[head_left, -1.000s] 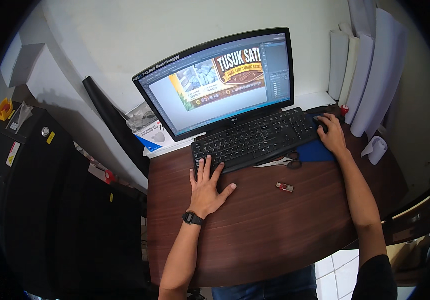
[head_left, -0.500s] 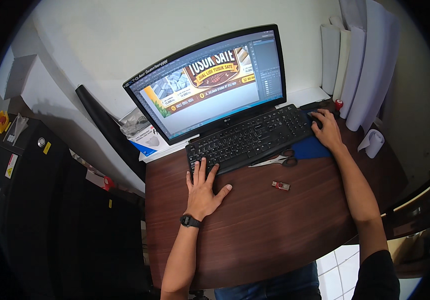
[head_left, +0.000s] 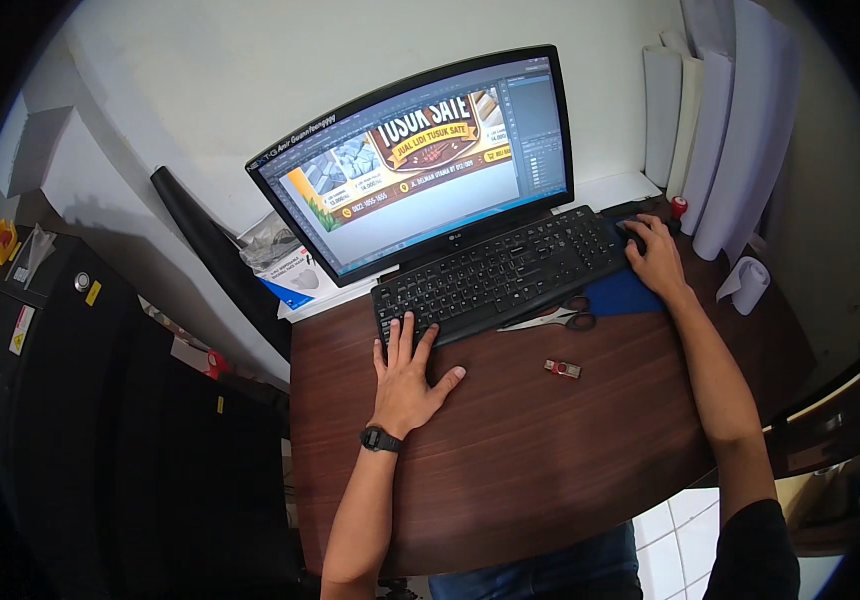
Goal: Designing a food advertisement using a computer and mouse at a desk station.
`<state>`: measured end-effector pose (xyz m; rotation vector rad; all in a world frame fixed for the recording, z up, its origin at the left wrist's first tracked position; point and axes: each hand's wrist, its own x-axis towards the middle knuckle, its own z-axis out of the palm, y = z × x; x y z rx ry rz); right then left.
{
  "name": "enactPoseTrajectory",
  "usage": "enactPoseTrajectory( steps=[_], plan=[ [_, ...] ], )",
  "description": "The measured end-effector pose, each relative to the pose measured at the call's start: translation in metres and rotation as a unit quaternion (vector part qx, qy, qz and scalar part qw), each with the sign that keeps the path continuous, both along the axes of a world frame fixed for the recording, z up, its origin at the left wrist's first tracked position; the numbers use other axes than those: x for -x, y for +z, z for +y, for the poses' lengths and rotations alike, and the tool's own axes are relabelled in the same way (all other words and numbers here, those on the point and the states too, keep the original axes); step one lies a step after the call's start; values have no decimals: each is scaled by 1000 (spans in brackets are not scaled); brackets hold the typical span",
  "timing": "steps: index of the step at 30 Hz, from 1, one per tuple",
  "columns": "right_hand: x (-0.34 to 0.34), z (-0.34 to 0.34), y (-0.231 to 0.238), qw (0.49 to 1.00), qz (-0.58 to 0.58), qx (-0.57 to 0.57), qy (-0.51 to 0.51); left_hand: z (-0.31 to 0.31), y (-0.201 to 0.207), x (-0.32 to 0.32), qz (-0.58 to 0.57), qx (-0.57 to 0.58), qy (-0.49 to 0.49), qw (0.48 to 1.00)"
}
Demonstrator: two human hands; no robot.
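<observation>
My left hand (head_left: 408, 385) rests with fingers spread, their tips on the lower left keys of a black keyboard (head_left: 505, 262); a black digital watch (head_left: 380, 439) is on that wrist. Over a dark computer mouse (head_left: 634, 240) on a blue mat (head_left: 622, 296), my right hand (head_left: 658, 262) is curled and covers most of it. Behind the keyboard a black monitor (head_left: 430, 150) shows a brown and yellow banner design in an editing window. Scissors (head_left: 560, 316) lie partly under the keyboard's front edge. A red and silver USB stick (head_left: 563, 369) lies on the wooden desk (head_left: 550, 450).
Tall white paper rolls (head_left: 725, 130) lean at the back right, near a red-handled stamp (head_left: 678, 207) and a small curled roll (head_left: 747, 285). Left of the monitor are a box in plastic (head_left: 295, 275) and a long black tube (head_left: 215, 255). A large black machine (head_left: 80, 400) stands left of the desk.
</observation>
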<state>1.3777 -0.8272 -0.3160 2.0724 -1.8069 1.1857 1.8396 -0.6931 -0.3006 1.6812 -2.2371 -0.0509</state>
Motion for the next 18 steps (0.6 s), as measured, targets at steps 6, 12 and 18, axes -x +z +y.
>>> enactPoseTrajectory(
  steps=[6,12,18],
  plan=[
    [-4,2,4,1000,1,-7,-2,1,1,0,-3,-3,2,1000],
    [-2,1,1,1000,7,-4,-3,0,0,0,-7,-3,-1,1000],
    [-3,1,3,1000,6,-15,-3,0,1,0,-9,-3,0,1000]
  ],
)
